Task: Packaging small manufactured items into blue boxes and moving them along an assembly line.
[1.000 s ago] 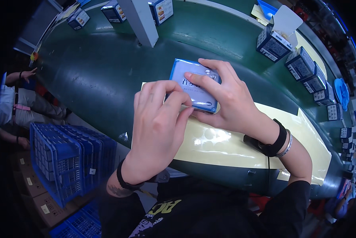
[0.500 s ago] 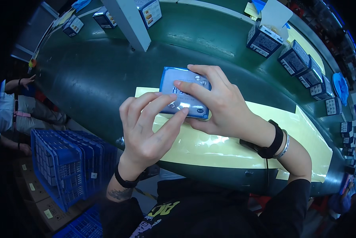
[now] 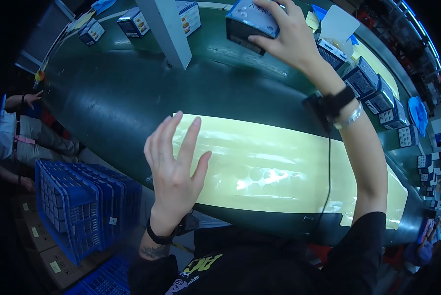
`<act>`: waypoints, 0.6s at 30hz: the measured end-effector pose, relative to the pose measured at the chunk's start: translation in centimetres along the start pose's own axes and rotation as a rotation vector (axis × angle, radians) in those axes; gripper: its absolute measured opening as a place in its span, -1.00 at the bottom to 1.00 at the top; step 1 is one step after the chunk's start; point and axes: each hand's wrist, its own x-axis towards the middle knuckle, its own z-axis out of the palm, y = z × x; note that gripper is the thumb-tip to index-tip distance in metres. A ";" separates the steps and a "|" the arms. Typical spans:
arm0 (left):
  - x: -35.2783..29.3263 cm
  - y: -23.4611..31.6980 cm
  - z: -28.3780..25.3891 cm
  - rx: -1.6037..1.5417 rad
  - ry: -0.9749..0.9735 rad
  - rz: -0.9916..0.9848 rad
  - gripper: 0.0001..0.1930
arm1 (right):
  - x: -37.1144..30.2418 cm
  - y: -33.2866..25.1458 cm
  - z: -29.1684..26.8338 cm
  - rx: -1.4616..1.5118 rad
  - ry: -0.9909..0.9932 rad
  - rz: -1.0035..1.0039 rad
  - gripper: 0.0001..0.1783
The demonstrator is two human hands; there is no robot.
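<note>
My right hand [image 3: 296, 42] grips a dark blue box [image 3: 250, 24] with a lighter top, out over the far side of the green belt. The thumb presses the near side, and the fingers lie over the top. Whether the box touches the belt, I cannot tell. Nothing is in my left hand [image 3: 174, 169], which hovers with spread fingers at the left end of a glossy yellow backing sheet [image 3: 279, 191]. Faint round outlines show on the sheet. A black cord [image 3: 329, 172] hangs from the device at my right wrist and crosses the sheet.
A grey post [image 3: 166, 34] rises from the green belt [image 3: 107, 93]. Several blue boxes [image 3: 360, 77] line the right side, beside an open-lidded box [image 3: 334, 53]. More boxes [image 3: 133, 23] stand far left. Blue crates [image 3: 70, 206] and another person [image 3: 31, 130] are at left.
My right hand has carried the box away from me, from above the yellow sheet to the far side. My left hand has let go of the box and opened.
</note>
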 end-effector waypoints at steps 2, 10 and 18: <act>-1.4 0.5 -0.4 -0.055 -0.146 0.017 -0.48 | -0.9 1.5 -0.1 -0.062 0.016 0.014 -0.32; -6.6 1.3 1.0 -0.149 -0.364 -0.012 -0.52 | -4.7 5.6 -3.5 -0.560 -0.159 0.189 -0.55; -6.4 0.7 1.3 -0.111 -0.326 0.033 -0.56 | -4.4 4.7 -3.6 -0.553 -0.278 0.338 -0.72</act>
